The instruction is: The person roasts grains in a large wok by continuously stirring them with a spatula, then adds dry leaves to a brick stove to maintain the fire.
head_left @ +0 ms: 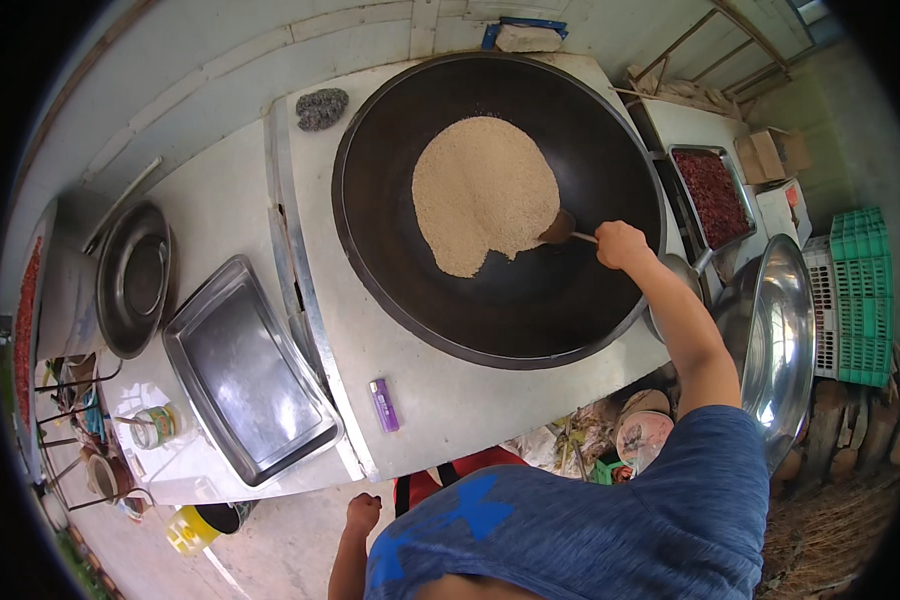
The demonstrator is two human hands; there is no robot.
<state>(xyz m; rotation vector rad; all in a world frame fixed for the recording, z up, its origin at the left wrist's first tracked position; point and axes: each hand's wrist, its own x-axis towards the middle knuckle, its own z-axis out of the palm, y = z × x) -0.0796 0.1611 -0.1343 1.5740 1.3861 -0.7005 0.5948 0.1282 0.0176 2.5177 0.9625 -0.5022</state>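
Observation:
A large dark wok (510, 322) is set into the pale worktop, with a broad layer of tan, grain-like material (484, 187) spread on its bottom. My right hand (621, 244), above the wok's right side, grips the handle of a spatula (559, 227). The dark blade of the spatula touches the lower right edge of the tan material. My left hand (364, 513) hangs low beside my body, below the worktop's front edge, with its fingers curled; nothing shows in it. A purple lighter (384, 405) lies on the worktop in front of the wok.
An empty metal tray (247, 382), a metal basin (124, 281) and a glass jar (152, 427) stand at the left. A dark scouring pad (322, 109) lies behind the wok's left side. At right are a tray of dark red food (712, 199), a large shiny basin (784, 330) and green crates (862, 300).

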